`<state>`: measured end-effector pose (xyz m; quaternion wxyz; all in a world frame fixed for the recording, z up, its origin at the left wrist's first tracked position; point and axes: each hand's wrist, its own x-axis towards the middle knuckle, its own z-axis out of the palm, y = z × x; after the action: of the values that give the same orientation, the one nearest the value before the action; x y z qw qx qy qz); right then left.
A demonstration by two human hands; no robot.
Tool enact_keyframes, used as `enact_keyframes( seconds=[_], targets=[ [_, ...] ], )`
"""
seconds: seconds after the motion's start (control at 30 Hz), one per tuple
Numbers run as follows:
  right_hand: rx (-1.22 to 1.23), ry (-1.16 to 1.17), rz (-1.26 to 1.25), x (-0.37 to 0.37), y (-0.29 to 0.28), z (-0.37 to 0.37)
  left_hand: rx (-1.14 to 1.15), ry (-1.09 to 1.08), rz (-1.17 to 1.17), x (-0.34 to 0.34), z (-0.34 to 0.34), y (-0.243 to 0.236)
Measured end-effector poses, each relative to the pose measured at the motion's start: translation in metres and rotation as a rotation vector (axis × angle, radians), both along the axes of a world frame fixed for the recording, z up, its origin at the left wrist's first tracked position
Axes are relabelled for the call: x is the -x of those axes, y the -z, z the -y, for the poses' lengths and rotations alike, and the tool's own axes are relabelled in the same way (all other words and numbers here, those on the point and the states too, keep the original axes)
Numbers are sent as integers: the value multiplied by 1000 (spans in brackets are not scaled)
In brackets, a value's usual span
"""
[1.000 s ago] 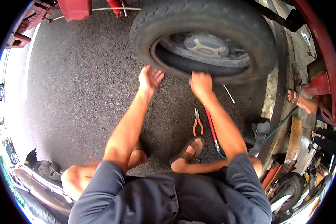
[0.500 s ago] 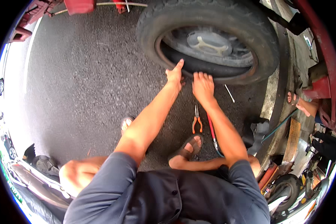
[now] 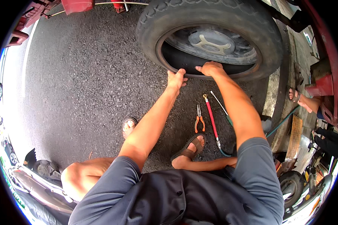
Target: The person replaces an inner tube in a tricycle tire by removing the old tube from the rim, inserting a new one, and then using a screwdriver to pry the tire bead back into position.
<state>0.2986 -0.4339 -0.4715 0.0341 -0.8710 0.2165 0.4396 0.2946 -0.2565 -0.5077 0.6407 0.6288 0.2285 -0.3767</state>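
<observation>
A large black tyre (image 3: 148, 39) stands tilted toward me at the upper middle, with a grey metal wheel (image 3: 234, 56) set inside it. A dark gap shows between the wheel and the tyre's near edge. My left hand (image 3: 176, 79) is closed on that near edge, thumb on top and fingers curled beneath. Just to its right, my right hand (image 3: 212, 69) reaches over the edge into the gap. Its thumb points left, while its other fingers are mostly hidden inside the tyre.
Orange-handled needle-nose pliers (image 3: 199, 122), a red hose with a brass end (image 3: 211, 118) and a thin metal rod (image 3: 219, 102) lie on the asphalt between my arms and feet. Red bodywork (image 3: 321, 88) and another person's sandalled foot (image 3: 294, 95) are at the right.
My right hand has moved from gripping the tyre's near edge to reaching over it into the gap. My left hand remains on the edge; its thumb has shifted slightly downward.
</observation>
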Motion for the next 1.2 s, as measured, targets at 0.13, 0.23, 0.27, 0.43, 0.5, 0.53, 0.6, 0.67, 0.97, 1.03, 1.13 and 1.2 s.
enact_keyframes(
  seconds=[0.13,0.23,0.27,0.43,0.5,0.53,0.6,0.67,0.97,1.03,1.13,1.2],
  targets=[
    [-30,-15,4,-20,17,-30,29,2,10,0,-3,4],
    [-64,-36,24,-32,21,-47,50,14,15,0,-6,5],
    [-73,-29,32,-33,21,-51,49,7,13,2,-5,4],
    [-86,138,135,-32,33,-51,49,-9,7,4,-3,3],
    [-74,186,189,-31,41,-50,64,-15,2,2,-4,5],
    [-69,198,210,-30,46,-50,70,-16,0,1,-4,6],
    [-79,197,258,-26,52,-48,79,-14,6,2,-5,7],
    [-83,204,267,-26,56,-47,72,-9,13,1,-6,6],
    [-268,137,493,-18,56,-29,29,43,41,-6,-3,8],
    [-336,68,669,-6,32,-24,22,38,54,-7,-6,12],
    [-500,61,696,36,-46,-8,-1,35,48,-7,-4,11],
    [-594,33,522,79,-69,6,21,19,70,-6,-5,13]
  ],
)
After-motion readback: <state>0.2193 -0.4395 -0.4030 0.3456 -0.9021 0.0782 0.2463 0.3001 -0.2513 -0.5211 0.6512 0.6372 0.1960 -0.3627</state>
